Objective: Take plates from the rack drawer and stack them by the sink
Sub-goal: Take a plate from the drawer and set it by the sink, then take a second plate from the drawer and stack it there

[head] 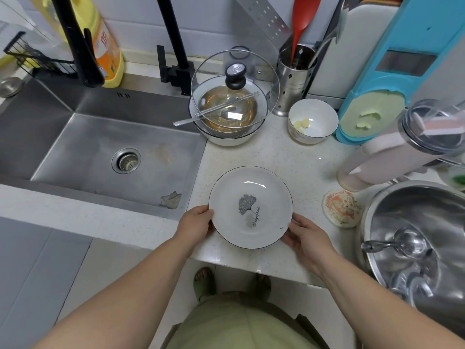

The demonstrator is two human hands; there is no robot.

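Right now both hands hold one white plate (250, 207) w/ a dark rim and a grey leaf print, at centre frame, over the speckled counter (289, 157) just right of the sink (100, 144). Left hand (195, 222) grips the plate's lower-left edge, fingers curled round the rim; right hand (305, 238) grips the lower-right edge, thumb on top of the rim. Can't tell if the plate's base touches the counter or sits just above it.

Upper centre: a white bowl (227, 139) w/ a tilted glass lid (235, 93) on it and a metal spoon (191, 118) sticking out to the left. Right of it, a small white bowl (313, 120) w/ pale bits inside, beside a steel utensil holder (293, 79) w/ a red spatula (303, 18). Right edge: a big steel bowl (415, 238) w/ a ladle in it. A round coaster (341, 207) lies between plate and steel bowl. Upper left: a black faucet (80, 46) and a yellow bottle (105, 41) behind the sink.
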